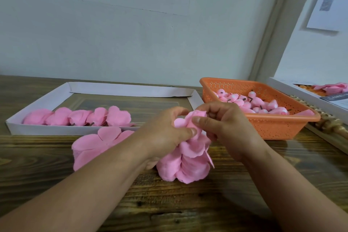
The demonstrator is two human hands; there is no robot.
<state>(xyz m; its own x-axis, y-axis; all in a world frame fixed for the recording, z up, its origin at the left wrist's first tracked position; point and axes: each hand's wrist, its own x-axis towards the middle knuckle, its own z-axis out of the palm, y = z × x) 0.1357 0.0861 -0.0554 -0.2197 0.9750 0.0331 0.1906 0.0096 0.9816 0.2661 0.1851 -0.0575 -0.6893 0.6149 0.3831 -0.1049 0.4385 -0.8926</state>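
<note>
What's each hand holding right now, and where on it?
Both hold the pink petal stack. The left hand grips its upper part, thumb across the front; the right hand pinches the top petal at its upper edge.

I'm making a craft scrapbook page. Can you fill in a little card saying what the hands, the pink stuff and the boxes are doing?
Left hand: grips a stack of pink petals
Right hand: fingers pinch the top petal of that stack
Spare petals: piled on the wooden table, left of the hands
White tray: a row of pink flowers inside
Orange basket: pink buds inside, right of the hands
</note>
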